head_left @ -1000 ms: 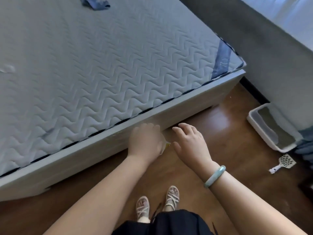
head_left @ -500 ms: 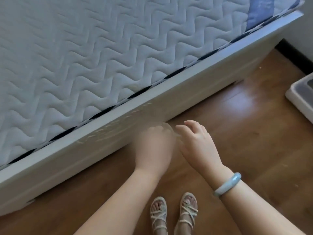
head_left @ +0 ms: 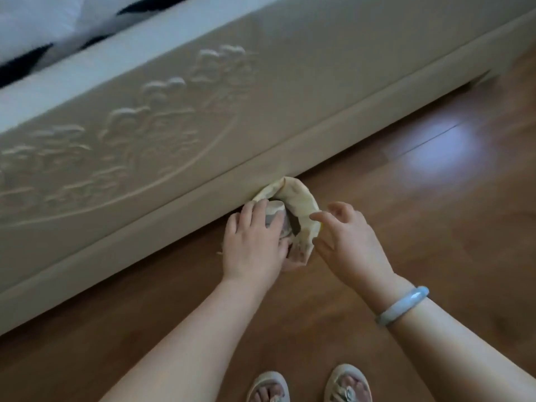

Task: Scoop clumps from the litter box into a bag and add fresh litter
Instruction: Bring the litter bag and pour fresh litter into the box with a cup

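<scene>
A crumpled beige bag (head_left: 300, 198) lies on the wooden floor against the base of the bed frame, its mouth gaping toward me. My left hand (head_left: 255, 245) is at the bag's left side, fingers curled over a grey-white bundle (head_left: 275, 210) in the mouth. My right hand (head_left: 349, 239) pinches the bag's right rim between forefinger and thumb. The litter box and the scoop are out of view.
The cream bed frame (head_left: 179, 117) with carved relief runs across the upper left, with the mattress edge (head_left: 34, 27) above it. Brown wooden floor (head_left: 420, 198) stretches to the right with a bright glare patch. My sandalled feet (head_left: 307, 387) stand at the bottom edge.
The view has dropped from the mattress to the floor. Both hands went down to the bed's base and took hold of the beige bag. The litter box and scoop slid out of view to the right.
</scene>
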A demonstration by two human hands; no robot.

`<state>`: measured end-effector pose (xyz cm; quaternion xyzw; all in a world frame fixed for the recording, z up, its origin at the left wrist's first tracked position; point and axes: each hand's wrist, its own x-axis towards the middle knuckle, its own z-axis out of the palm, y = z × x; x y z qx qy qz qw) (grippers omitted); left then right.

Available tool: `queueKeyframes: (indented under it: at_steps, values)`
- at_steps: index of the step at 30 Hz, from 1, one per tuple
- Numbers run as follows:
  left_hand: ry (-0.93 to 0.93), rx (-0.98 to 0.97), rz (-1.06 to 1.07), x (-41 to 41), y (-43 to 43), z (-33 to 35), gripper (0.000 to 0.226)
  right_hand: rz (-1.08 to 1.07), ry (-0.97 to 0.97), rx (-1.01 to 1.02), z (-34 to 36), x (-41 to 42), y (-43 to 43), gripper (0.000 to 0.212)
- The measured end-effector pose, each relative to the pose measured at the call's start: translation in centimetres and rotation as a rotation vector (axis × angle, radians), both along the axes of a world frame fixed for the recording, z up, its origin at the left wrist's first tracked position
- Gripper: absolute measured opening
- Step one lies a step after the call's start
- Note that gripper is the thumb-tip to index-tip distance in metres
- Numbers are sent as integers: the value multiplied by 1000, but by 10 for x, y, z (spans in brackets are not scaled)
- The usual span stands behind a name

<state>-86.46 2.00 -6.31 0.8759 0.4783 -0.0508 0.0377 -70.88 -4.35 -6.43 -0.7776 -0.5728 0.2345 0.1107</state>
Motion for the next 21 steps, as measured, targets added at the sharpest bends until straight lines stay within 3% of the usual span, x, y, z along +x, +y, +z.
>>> queueKeyframes:
  at_steps: [7,16,21]
  values:
    - [37,-64,82,-6,6,-73,43,-42,73,-68,-72,0,17,43]
    - [46,-295,345,-3,15,-83,48,-118,262,-266,-99,-11,44,41]
    - [-3,-304,376,-5,19,-82,75,-118,209,-161,-99,-9,40,48]
